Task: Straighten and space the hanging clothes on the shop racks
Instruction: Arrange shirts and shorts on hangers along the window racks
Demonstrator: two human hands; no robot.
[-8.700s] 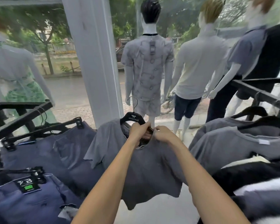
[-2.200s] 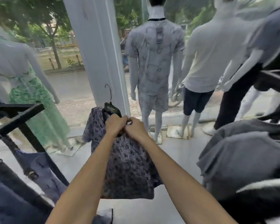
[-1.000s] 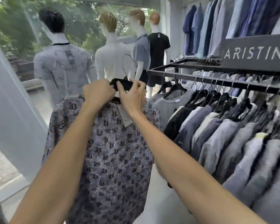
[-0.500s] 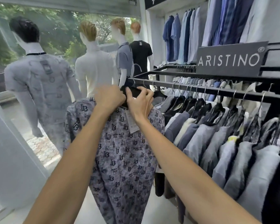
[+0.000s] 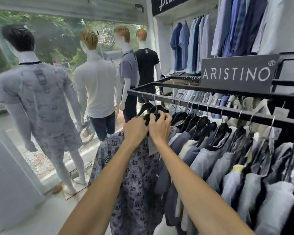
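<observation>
A grey shirt printed with dark logos [image 5: 134, 180] hangs from a black hanger [image 5: 153, 116] at the left end of the black rack rail [image 5: 210, 108]. My left hand [image 5: 135, 128] grips the hanger's left shoulder. My right hand [image 5: 159, 126] grips the hanger at its neck, fingers curled over the top. The hanger's metal hook [image 5: 155, 99] reaches up to the rail. A white tag hangs under my right wrist. To the right, several grey, navy and white tops [image 5: 227, 158] hang packed close on black hangers.
Several mannequins [image 5: 97, 89] stand at the shop window on the left, the nearest in a patterned grey set [image 5: 39, 102]. An ARISTINO sign [image 5: 236, 73] sits on the rack top. Blue shirts [image 5: 193, 43] hang on the back wall. A white pillar [image 5: 10, 167] is at lower left.
I have turned from the left racks to the right rack, carrying the patterned shirt. Over the last second both hands moved it right and up, so that its hook is at the rail.
</observation>
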